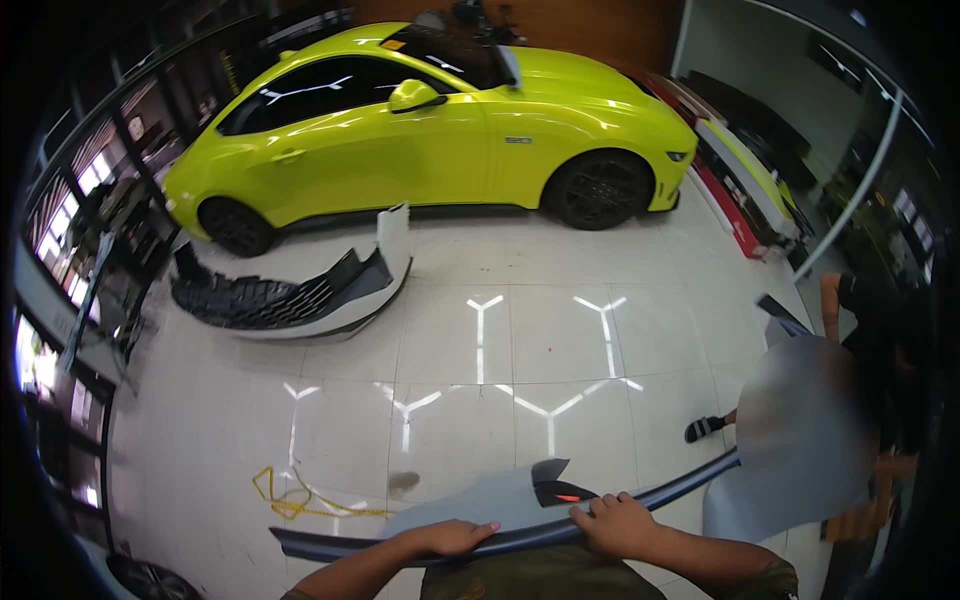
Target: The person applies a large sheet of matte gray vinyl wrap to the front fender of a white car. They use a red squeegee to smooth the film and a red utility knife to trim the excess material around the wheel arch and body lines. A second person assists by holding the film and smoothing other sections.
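Observation:
A long, dark blue, slightly curved car trim strip [690,484] runs across in front of my body, from the lower left up toward the right. My left hand [455,537] is closed over its left part, thumb pointing right along the top. Farther right, my right hand [618,524] grips the same strip from above, fingers curled over its far edge. Beyond the strip spreads a pale grey sheet [465,500]. Beside my right fingers is a dark, flap-like piece [553,478] with an orange-red mark; whether it is attached to the strip I cannot tell.
A lime-yellow car [400,150] stands across the far side. A removed bumper [300,300] lies on the tiled floor [450,340], left of centre. Yellow cord [300,500] lies near the strip's left end. At right, a person [870,310] stands near another pale sheet [730,505].

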Demonstrator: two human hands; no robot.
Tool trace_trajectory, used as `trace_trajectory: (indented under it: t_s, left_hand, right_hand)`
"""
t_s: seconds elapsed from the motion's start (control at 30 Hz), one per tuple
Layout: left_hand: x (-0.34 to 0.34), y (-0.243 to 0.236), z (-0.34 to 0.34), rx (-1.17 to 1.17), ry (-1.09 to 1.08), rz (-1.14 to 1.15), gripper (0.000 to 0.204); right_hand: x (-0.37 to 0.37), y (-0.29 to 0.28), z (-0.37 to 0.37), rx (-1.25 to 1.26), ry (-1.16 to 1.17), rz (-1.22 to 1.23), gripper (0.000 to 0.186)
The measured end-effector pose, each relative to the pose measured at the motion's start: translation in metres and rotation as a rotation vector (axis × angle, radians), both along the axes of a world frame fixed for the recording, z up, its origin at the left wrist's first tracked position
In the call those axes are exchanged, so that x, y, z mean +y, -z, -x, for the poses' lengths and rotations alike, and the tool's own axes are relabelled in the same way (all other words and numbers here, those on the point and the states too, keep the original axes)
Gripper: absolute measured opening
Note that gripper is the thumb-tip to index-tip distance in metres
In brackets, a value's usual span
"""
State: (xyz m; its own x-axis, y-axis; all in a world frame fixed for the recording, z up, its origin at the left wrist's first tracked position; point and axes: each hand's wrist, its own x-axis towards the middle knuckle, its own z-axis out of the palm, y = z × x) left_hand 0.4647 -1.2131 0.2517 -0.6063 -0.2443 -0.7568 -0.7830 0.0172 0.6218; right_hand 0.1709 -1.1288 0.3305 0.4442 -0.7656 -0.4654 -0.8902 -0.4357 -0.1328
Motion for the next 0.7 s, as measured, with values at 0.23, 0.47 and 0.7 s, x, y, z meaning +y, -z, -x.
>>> trace_trajectory:
  t_s: [0.23, 0.47, 0.7]
  left_hand:
    - [-0.106, 0.027, 0.069, -0.014, 0.252, 0.299, 0.067]
    - [-0.194, 0.021, 0.183, -0.102, 0.386, 0.702, 0.082]
    - [-0.312, 0.041, 0.289, -0.106, 0.368, 0.491, 0.062]
  right_hand:
    - [-0.042, 0.014, 0.053, -0.224, 0.362, -0.235, 0.059]
    - [-0.14, 0.07, 0.178, -0.634, 0.447, -0.609, 0.055]
    - [-0.215, 0.056, 0.279, -0.376, 0.503, -0.319, 0.059]
